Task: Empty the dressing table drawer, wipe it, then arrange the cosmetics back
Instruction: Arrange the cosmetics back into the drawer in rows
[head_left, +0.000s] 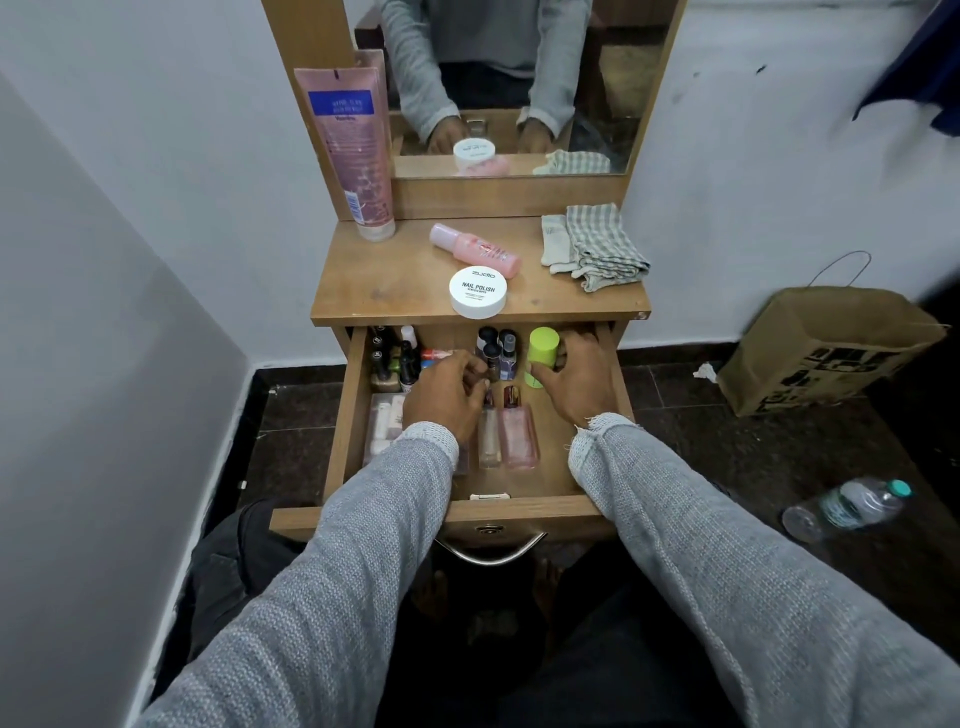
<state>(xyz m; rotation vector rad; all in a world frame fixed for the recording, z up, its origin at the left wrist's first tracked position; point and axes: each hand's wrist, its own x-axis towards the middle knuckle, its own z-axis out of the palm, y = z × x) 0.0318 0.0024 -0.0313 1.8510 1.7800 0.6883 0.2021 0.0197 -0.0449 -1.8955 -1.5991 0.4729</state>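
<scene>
Presently, head view: right hand (571, 376) gripped the upright green bottle (542, 356) at the drawer's (615, 374) back right, fingers curled round it, while left hand (449, 397) curled over small bottles (496, 353) just beyond; its grasp could not be told.

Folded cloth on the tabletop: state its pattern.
Grey-and-white checked cloth, clearest in the head view.

The white round tub (478, 299) on the desk (363, 280) carries "zudio" at the top of its lid, then "NAIL POLISH" in bold — the smaller lines below are too fine to read. Print on the pink tube (350, 150) is blurred.
</scene>
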